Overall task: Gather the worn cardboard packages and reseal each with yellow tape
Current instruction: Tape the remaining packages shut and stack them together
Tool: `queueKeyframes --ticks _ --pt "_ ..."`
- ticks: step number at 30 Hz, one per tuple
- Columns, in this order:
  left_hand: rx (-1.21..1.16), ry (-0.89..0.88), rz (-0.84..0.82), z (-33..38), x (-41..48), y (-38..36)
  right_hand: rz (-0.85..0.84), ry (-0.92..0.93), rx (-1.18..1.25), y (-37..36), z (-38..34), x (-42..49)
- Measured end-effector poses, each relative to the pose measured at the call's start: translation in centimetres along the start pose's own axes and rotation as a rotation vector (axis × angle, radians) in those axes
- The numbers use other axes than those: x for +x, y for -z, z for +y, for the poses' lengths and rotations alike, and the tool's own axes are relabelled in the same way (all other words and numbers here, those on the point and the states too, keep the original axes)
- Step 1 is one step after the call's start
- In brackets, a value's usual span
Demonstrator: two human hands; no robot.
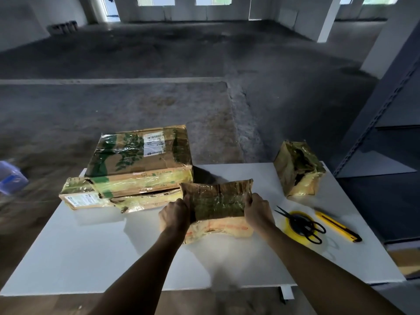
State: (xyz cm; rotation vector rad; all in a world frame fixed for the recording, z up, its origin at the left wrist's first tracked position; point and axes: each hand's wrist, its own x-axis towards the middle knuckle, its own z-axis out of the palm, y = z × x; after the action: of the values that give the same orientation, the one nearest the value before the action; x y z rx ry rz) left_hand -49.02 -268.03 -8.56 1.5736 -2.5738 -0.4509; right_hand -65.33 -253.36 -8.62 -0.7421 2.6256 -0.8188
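Presently, four worn packages are gathered on the white table (91, 258). Item one, a crumpled package (217, 208), is held at table centre, gripped at its side edges by the left hand (175, 215) and the right hand (258, 212). Items two and three, a large box (141, 160) stacked on a flat package (91, 197), are placed at eleven o'clock of it. Item four, a torn package (298, 169), is stood gaping at two o'clock. A yellow tape roll (287, 229) is laid at three o'clock, untouched, with scissors (302, 226) rested on it and a utility knife (336, 226) just beside. Gathering is judged done; resealing is judged not yet begun, though old glossy tape is seen throughout.
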Motion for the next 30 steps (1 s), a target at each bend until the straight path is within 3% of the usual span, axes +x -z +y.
queueKeyframes --ticks 8,14,22,26,30 --pt "-0.003 -0.060 -0.034 1.7 1.3 1.5 0.208 -0.112 0.076 3.1 -0.9 0.6" --pt "-0.116 -0.239 -0.071 4.7 1.7 2.0 0.313 -0.184 0.153 6.2 0.3 1.5" --pt "-0.415 -0.192 -0.115 6.6 4.8 0.7 0.226 -0.265 0.524 4.8 1.0 5.7" --pt "-0.506 -0.146 -0.094 7.6 6.6 0.1 0.243 -0.367 0.580 4.9 1.2 9.3" --pt "-0.696 -0.066 -0.097 10.3 8.3 -0.2 0.140 -0.397 0.689 4.5 2.1 13.8"
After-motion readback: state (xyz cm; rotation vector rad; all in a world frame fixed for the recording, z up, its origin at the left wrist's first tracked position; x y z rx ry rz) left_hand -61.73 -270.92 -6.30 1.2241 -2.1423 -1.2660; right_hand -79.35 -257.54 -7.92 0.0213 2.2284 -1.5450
